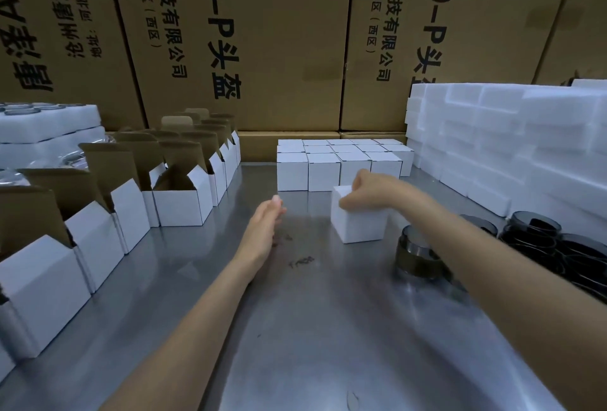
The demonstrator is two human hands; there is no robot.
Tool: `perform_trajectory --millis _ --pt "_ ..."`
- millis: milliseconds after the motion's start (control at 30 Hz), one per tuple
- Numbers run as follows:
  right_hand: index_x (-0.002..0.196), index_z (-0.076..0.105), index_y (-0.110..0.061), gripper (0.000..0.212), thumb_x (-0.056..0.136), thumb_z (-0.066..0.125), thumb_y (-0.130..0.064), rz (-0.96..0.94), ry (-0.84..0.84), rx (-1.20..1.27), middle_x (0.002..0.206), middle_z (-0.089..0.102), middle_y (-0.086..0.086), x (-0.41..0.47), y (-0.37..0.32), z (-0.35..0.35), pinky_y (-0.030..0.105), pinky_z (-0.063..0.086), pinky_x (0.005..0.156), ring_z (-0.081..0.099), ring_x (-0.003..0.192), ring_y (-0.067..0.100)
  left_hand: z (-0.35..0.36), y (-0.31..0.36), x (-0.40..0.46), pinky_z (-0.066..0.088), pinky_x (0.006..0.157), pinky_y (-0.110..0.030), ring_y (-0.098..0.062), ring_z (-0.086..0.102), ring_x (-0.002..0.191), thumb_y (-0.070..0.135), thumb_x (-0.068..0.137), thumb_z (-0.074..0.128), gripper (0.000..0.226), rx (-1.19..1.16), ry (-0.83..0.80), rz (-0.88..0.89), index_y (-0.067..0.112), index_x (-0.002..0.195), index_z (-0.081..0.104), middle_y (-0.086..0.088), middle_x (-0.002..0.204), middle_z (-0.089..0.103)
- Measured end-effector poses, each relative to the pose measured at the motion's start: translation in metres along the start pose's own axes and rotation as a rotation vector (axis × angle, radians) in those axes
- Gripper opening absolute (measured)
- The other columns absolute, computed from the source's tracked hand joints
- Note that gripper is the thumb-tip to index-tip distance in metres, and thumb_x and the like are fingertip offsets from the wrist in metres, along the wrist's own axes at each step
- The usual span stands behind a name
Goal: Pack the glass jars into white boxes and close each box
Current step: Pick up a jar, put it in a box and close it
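While the right hand [363, 188] grips the top of a closed small white cardboard box [356, 218] standing on the brushed steel tabletop [295, 328], the left hand [264, 225] hovers just above the metal with fingers straight and holding nothing. Behind the held box, toward the tabletop's far edge, stands a block of closed white boxes [338, 162] in tight rows. Along the left edge runs a line of open white boxes with brown inner flaps raised [177, 187]. Near the right edge, dark smoked glass jars [542, 243] cluster together, 1 partly hidden under the right forearm. White foam blocks [512, 141] are stacked at the far right corner, and tall brown printed cartons [279, 42] stand behind everything.
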State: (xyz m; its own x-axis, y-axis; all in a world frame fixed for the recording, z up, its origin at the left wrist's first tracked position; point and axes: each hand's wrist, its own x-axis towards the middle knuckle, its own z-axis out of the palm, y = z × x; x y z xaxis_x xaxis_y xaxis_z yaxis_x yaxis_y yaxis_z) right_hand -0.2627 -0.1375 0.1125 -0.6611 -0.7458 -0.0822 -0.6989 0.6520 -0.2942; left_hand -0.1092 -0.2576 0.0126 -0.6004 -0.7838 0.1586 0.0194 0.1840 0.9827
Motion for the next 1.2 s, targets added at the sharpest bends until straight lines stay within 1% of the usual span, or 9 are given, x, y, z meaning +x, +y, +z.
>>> perform_trajectory --millis 133,300,400,567,800,900,967,1100,1200 --pt "0.081 0.043 -0.016 0.019 0.08 0.057 -0.028 0.108 -0.017 -0.012 0.09 0.05 0.006 0.039 0.052 -0.026 0.027 0.03 0.056 0.047 0.074 0.023 -0.002 -0.009 0.031 0.034 0.104 -0.031 -0.01 0.047 0.12 0.047 0.099 0.039 0.019 0.062 0.013 0.008 0.035 0.105 0.053 0.01 0.125 0.054" --pt "0.109 0.055 -0.003 0.027 0.087 0.057 -0.019 0.214 0.111 0.054 0.116 0.053 0.015 0.08 0.109 -0.037 0.03 0.04 0.076 0.051 0.101 0.028 -0.002 -0.014 0.07 0.029 0.111 -0.033 -0.015 0.037 0.134 0.038 0.099 0.045 0.049 0.126 0.07 0.01 0.016 0.143 0.041 0.002 0.147 0.04" --pt "0.129 0.048 -0.007 0.04 0.097 0.04 -0.028 0.324 0.143 -0.066 0.135 0.047 0.013 0.101 0.131 -0.033 0.034 0.029 0.101 0.039 0.127 0.031 0.0 -0.019 0.09 0.023 0.113 -0.035 -0.019 0.028 0.142 0.032 0.098 0.049 0.057 0.201 0.095 0.014 0.015 0.149 0.031 -0.002 0.155 0.029" --pt "0.141 0.039 -0.011 0.051 0.101 0.034 -0.043 0.368 0.211 -0.065 0.146 0.038 0.011 0.131 0.147 -0.028 0.04 0.032 0.103 0.021 0.137 0.034 0.003 -0.027 0.12 0.025 0.111 -0.036 -0.022 0.026 0.143 0.028 0.095 0.054 0.065 0.254 0.101 0.01 0.014 0.151 0.025 -0.005 0.157 0.026" --pt "0.13 0.043 -0.01 0.053 0.094 0.051 -0.047 0.315 0.36 0.053 0.132 0.051 0.015 0.166 0.15 -0.023 0.038 0.039 0.091 0.047 0.121 0.035 -0.002 -0.03 0.15 0.033 0.107 -0.038 -0.023 0.039 0.134 0.026 0.093 0.055 0.056 0.201 0.084 -0.003 0.017 0.146 0.037 -0.002 0.147 0.042" --pt "0.134 0.045 -0.011 0.047 0.095 0.054 -0.036 0.266 0.336 0.094 0.138 0.048 0.013 0.174 0.146 -0.023 0.037 0.039 0.098 0.045 0.124 0.034 -0.001 -0.032 0.156 0.036 0.091 -0.031 -0.015 0.05 0.115 0.02 0.094 0.052 0.026 0.187 0.064 0.026 0.031 0.117 0.058 0.016 0.116 0.058" --pt "0.138 0.045 -0.014 0.045 0.095 0.053 -0.026 0.244 0.308 0.17 0.138 0.045 0.014 0.178 0.144 -0.025 0.04 0.041 0.102 0.044 0.124 0.034 0.0 -0.031 0.157 0.034 0.087 -0.029 -0.008 0.052 0.1 0.019 0.094 0.052 0.021 0.186 0.055 0.046 0.038 0.101 0.058 0.025 0.098 0.058" --pt "0.145 0.036 -0.022 0.046 0.099 0.036 -0.018 0.287 0.229 0.138 0.11 0.043 0.001 0.183 0.142 -0.024 0.041 0.029 0.111 0.048 0.104 0.035 0.0 -0.033 0.158 0.034 0.087 -0.029 -0.008 0.052 0.099 0.02 0.094 0.052 0.02 0.159 0.047 0.062 0.035 0.106 0.057 0.02 0.1 0.058" --pt "0.149 0.03 -0.022 0.054 0.097 0.042 -0.014 0.278 0.223 0.103 0.148 0.027 0.016 0.188 0.143 -0.024 0.044 0.016 0.116 0.021 0.138 0.042 -0.001 -0.033 0.159 0.033 0.089 -0.03 -0.01 0.049 0.102 0.021 0.095 0.051 0.02 0.142 0.047 0.069 0.038 0.105 0.054 0.022 0.098 0.056"
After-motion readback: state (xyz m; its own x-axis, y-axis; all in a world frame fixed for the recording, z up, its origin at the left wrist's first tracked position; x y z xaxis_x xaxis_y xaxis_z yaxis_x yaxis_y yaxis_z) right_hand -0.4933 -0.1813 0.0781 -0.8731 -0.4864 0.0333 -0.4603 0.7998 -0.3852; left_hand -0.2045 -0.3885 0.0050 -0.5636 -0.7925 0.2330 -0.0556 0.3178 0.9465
